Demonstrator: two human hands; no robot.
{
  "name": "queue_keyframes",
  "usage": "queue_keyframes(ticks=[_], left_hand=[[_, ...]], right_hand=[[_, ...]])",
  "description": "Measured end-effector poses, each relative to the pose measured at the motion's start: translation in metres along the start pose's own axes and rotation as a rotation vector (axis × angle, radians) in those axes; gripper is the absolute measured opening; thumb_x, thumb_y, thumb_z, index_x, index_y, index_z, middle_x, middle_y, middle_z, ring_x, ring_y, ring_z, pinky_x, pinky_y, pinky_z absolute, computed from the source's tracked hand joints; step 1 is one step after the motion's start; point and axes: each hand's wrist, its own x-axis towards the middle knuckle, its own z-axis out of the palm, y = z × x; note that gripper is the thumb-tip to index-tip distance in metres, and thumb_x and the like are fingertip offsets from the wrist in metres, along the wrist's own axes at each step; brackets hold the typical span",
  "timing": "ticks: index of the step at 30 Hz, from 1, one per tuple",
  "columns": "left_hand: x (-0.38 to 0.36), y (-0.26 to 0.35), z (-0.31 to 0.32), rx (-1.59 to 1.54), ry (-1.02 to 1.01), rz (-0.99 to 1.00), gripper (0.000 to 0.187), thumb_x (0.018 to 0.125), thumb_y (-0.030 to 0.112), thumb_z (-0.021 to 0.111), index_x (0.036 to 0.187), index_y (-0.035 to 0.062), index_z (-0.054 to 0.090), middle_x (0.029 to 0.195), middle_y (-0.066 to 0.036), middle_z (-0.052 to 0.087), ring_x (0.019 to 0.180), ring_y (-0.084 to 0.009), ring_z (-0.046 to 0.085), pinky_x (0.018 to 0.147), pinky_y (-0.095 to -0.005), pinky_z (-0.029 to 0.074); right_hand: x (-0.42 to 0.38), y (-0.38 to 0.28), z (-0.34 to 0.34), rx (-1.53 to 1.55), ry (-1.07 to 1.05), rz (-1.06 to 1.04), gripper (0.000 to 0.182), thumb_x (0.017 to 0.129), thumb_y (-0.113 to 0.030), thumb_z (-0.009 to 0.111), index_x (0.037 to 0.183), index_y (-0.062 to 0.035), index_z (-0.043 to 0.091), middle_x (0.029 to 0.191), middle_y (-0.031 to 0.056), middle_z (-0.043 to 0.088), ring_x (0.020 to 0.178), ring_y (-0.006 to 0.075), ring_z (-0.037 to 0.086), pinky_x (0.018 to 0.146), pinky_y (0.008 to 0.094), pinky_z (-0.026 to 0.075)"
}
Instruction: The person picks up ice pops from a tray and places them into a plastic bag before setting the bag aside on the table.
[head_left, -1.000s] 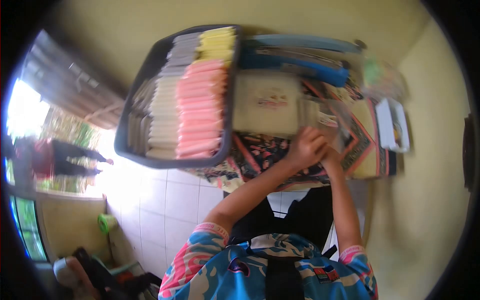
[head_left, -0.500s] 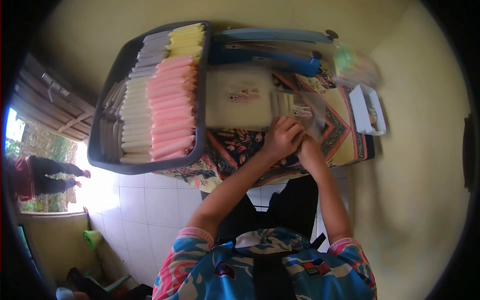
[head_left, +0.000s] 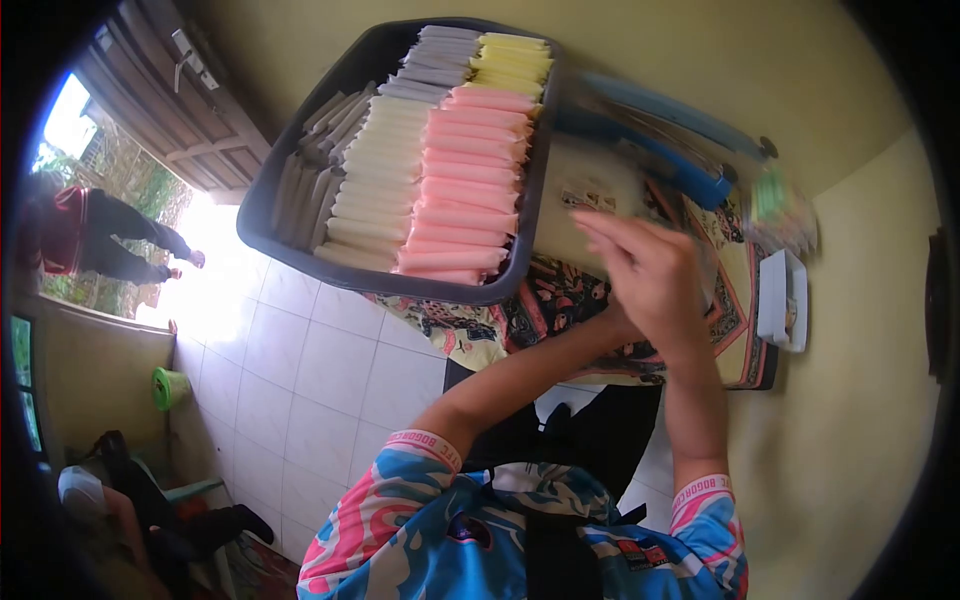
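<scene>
My right hand [head_left: 652,275] is raised over the front of the patterned cloth, its fingers stretched out to the left and apart, with nothing visible in them. Behind its wrist, my left hand [head_left: 624,322] is mostly covered, so its fingers do not show. A clear plastic bag [head_left: 708,268] peeks out beside the right hand, largely hidden. Left of the hands lies a stack of translucent plastic bags [head_left: 565,222] with a small printed label. Close by stands a dark grey tub [head_left: 515,285] with rows of pink sticks [head_left: 465,205], white sticks [head_left: 375,185], yellow sticks [head_left: 512,65] and greyish sticks [head_left: 330,170] in plastic wrap.
A blue long-armed device [head_left: 660,145], like a bag sealer, lies along the wall. At the right are a white box [head_left: 783,300] and a bag of colourful items [head_left: 780,210]. One person [head_left: 110,235] stands by the open door; another [head_left: 150,520] sits lower left.
The view has swung, shifting the tub and table rightward. My right hand has lifted away from the small clear bag and its fingers have opened out; my left hand is now behind it.
</scene>
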Motion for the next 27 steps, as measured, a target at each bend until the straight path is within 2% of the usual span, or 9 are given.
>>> queue_keyframes(ticks=[2,4,6,7,10,16,22,25,27], left_hand=[[-0.006,-0.006,-0.004,0.302,-0.092,0.124,0.015,0.083,0.013,0.066,0.093,0.0070,0.056,0.095,-0.007,0.052,0.095,-0.0265,0.053,0.089,-0.0394,0.044],[-0.010,-0.015,0.005,0.106,-0.055,0.101,0.016,0.080,0.013,0.069,0.087,0.0077,0.056,0.092,-0.007,0.052,0.094,-0.0271,0.054,0.086,-0.0395,0.044],[-0.011,-0.016,0.007,0.278,-0.014,0.176,0.016,0.078,0.013,0.070,0.085,0.0076,0.056,0.091,-0.008,0.053,0.093,-0.0274,0.054,0.085,-0.0399,0.044],[-0.011,-0.016,0.007,0.271,-0.012,0.175,0.016,0.077,0.013,0.070,0.084,0.0074,0.056,0.091,-0.008,0.053,0.093,-0.0276,0.054,0.085,-0.0402,0.044],[-0.008,-0.015,0.005,0.253,-0.009,0.174,0.016,0.075,0.012,0.071,0.082,0.0069,0.057,0.089,-0.009,0.054,0.094,-0.0281,0.055,0.085,-0.0410,0.044],[-0.010,-0.014,0.003,0.199,-0.033,0.144,0.018,0.073,0.010,0.072,0.083,0.0067,0.057,0.090,-0.009,0.054,0.095,-0.0283,0.055,0.086,-0.0410,0.044],[-0.011,-0.017,0.005,0.198,-0.015,0.166,0.019,0.072,0.010,0.072,0.085,0.0066,0.058,0.092,-0.009,0.055,0.096,-0.0282,0.054,0.087,-0.0408,0.043],[-0.011,-0.015,0.005,0.186,0.000,0.171,0.019,0.072,0.010,0.072,0.085,0.0064,0.058,0.093,-0.009,0.055,0.096,-0.0285,0.054,0.086,-0.0409,0.043],[-0.010,-0.016,0.004,0.177,0.001,0.180,0.018,0.072,0.010,0.071,0.085,0.0063,0.059,0.093,-0.009,0.055,0.096,-0.0287,0.054,0.086,-0.0411,0.043]], right_hand=[[0.020,-0.002,0.023,-0.055,-0.060,-0.071,0.016,0.083,0.002,0.068,0.098,-0.0011,0.073,0.084,0.0144,0.072,0.072,0.0250,0.071,0.062,0.0310,0.053],[0.034,-0.003,0.043,-0.072,-0.097,-0.129,0.014,0.080,-0.001,0.070,0.094,-0.0013,0.072,0.082,0.0139,0.070,0.070,0.0285,0.069,0.062,0.0341,0.052],[0.044,-0.006,0.058,-0.061,-0.112,-0.163,0.011,0.078,-0.005,0.073,0.088,-0.0012,0.071,0.079,0.0127,0.069,0.069,0.0311,0.066,0.062,0.0369,0.051],[0.049,-0.010,0.064,-0.093,-0.131,-0.166,0.007,0.080,-0.009,0.065,0.086,-0.0080,0.069,0.075,0.0104,0.065,0.074,0.0312,0.066,0.064,0.0416,0.053],[0.058,-0.012,0.088,-0.133,-0.233,-0.214,0.013,0.079,-0.008,0.069,0.091,-0.0057,0.070,0.085,0.0113,0.067,0.082,0.0311,0.066,0.072,0.0400,0.054],[0.070,-0.024,0.114,-0.294,-0.508,-0.243,0.022,0.081,-0.003,0.058,0.100,-0.0039,0.067,0.093,0.0146,0.062,0.096,0.0308,0.064,0.083,0.0421,0.053],[0.073,-0.028,0.117,-0.290,-0.517,-0.246,0.017,0.084,-0.002,0.054,0.097,-0.0007,0.064,0.093,0.0172,0.063,0.098,0.0325,0.064,0.084,0.0426,0.052],[0.076,-0.021,0.122,-0.099,-0.507,-0.309,0.012,0.085,-0.005,0.055,0.093,0.0006,0.062,0.095,0.0195,0.065,0.096,0.0344,0.065,0.083,0.0429,0.052],[0.079,-0.028,0.121,-0.099,-0.599,-0.256,0.013,0.084,-0.010,0.059,0.091,0.0010,0.061,0.093,0.0208,0.066,0.094,0.0355,0.065,0.082,0.0432,0.052]])
